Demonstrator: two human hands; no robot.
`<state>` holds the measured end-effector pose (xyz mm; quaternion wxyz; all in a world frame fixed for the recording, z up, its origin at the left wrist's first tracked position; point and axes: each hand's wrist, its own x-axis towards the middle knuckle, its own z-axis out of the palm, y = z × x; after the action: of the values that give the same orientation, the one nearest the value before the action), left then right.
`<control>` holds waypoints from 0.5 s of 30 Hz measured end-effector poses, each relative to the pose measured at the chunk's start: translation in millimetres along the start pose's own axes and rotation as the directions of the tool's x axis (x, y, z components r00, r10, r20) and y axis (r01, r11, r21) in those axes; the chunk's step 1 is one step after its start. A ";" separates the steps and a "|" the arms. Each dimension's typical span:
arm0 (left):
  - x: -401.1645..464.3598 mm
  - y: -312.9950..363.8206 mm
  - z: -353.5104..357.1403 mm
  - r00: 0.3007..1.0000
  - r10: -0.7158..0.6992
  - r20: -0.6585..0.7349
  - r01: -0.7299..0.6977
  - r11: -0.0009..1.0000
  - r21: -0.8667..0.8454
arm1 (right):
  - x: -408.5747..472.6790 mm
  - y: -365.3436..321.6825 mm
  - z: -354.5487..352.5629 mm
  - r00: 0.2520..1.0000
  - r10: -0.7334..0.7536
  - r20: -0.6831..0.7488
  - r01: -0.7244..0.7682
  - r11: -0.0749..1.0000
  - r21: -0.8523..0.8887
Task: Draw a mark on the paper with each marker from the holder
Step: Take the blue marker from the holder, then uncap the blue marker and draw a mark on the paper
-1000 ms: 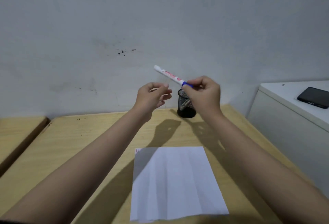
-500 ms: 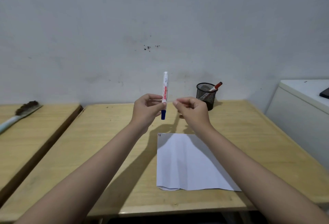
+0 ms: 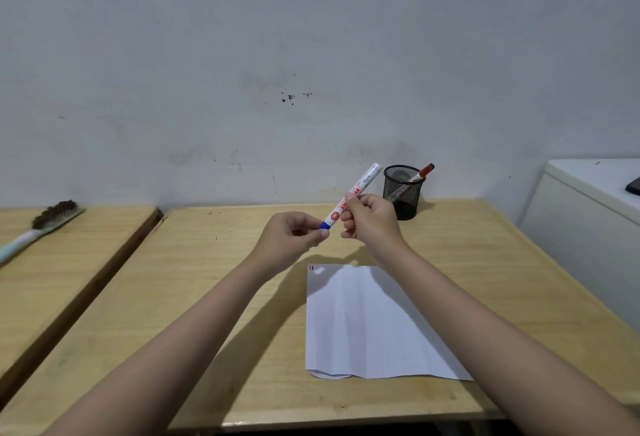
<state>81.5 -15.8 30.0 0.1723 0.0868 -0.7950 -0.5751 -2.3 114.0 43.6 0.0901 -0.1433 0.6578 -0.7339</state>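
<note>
Blue marker (image 3: 349,199) gripped by my right hand (image 3: 370,220), left hand (image 3: 294,236) pinching its cap; next I pull it off and mark the paper (image 3: 374,324)

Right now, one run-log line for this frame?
phase: uncapping | right hand: holds blue marker barrel | left hand: pinches its cap end | holder: red marker inside | paper: small marks at far-left corner

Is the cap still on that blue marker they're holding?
On, it seems. The blue cap sits on the low end of the blue marker, pinched by the left hand; the right hand holds the barrel.
</note>
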 end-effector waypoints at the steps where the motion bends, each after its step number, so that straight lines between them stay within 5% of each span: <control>1: 0.1 0.0 1.0 1.000 0.021 0.005 -0.022 0.999 0.027 | -0.6 1.3 1.0 1.000 0.013 0.015 -0.013 1.000 0.028; 8: 0.1 1.2 7.5 0.992 0.105 0.065 -0.118 0.963 0.244 | 0.7 10.9 6.2 0.993 0.000 0.116 0.006 0.999 -0.048; 15: -0.9 -10.4 -2.8 0.986 -0.044 0.164 0.057 0.995 -0.079 | 16.3 -0.7 -10.4 0.999 -0.028 0.037 0.028 1.000 0.003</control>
<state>82.8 -21.3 20.7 0.0961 0.0526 -0.7793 -0.6169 -21.1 118.6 44.8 0.0922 -0.1662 0.6531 -0.7331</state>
